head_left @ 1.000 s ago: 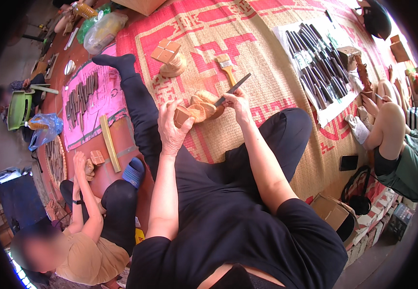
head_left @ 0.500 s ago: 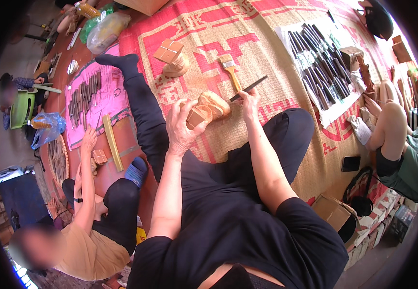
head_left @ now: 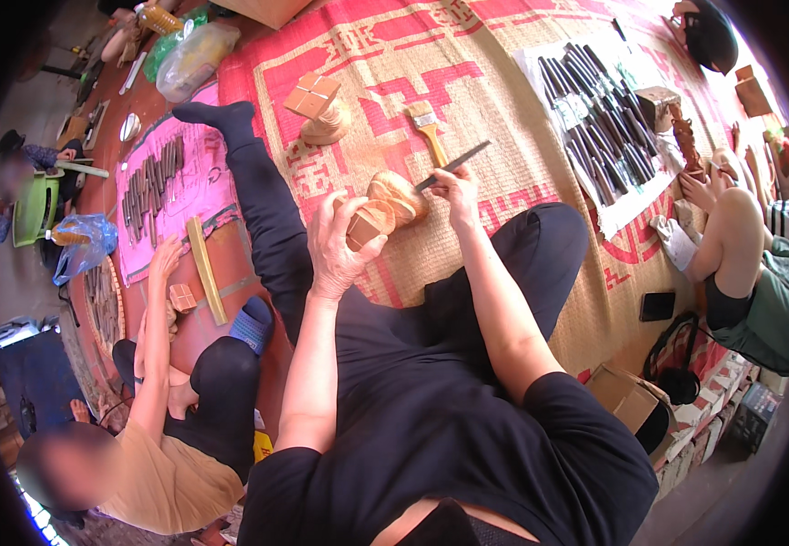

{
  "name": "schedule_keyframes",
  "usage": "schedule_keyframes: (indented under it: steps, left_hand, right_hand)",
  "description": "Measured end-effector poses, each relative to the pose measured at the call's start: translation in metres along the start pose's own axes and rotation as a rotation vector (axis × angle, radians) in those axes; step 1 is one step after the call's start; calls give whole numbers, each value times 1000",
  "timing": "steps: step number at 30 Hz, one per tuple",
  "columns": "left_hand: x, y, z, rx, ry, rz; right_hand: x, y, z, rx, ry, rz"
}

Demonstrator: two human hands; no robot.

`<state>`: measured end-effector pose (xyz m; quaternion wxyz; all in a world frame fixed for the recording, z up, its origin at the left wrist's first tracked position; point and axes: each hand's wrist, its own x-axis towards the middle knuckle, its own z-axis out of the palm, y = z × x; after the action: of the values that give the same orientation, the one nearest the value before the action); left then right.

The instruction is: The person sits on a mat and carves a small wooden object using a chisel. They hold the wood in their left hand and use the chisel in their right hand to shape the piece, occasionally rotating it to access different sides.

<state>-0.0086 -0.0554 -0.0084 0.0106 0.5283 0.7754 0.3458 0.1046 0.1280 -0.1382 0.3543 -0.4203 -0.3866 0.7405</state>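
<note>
Left hand (head_left: 335, 241): fingers and thumb clamped round the squared block end of a pale tan, rounded wooden carving (head_left: 398, 198). Right hand (head_left: 458, 187): fingers closed on a slim, dark, flat-looking tool (head_left: 472, 155), its near end pointing left at the carving's right side. Can't tell if the edge touches the wood or sits just off it. Carving is in front of me, between my hands, over the red-and-straw woven mat (head_left: 512, 100); whether it rests on the weave, can't tell.

For working the tool on the wood, my judgement: keep my left grip firm on the block, thumb and fingertips behind the edge's line. Hold the tool low near its working end for control, go in at a shallow angle, take light, short strokes along the curves. Turn the carving rather than twisting my right wrist. Bracing the far end against the mat would likely cut wobble; pressing too hard could make the edge skid.

The flat paintbrush with a yellow handle (head_left: 429, 132) lies just beyond the tool, handy for dust. Another tan carving with a square block top (head_left: 325, 120) stands far left.
</note>
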Motion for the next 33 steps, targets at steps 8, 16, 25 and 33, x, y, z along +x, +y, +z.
schedule_keyframes:
  steps: [8, 16, 25, 33]
  left_hand:
    - [0, 0, 2, 35, -17, 30]
    - [8, -2, 3, 31, 3, 52]
    - [7, -4, 6, 36, 3, 47]
    - [5, -7, 5, 33, 29, 43]
  right_hand:
    - [8, 6, -7, -113, 109, -119]
    - [13, 14, 2, -22, 57, -45]
    - [8, 8, 13, 46, -38, 19]
    - [3, -3, 14, 144, -65, -8]
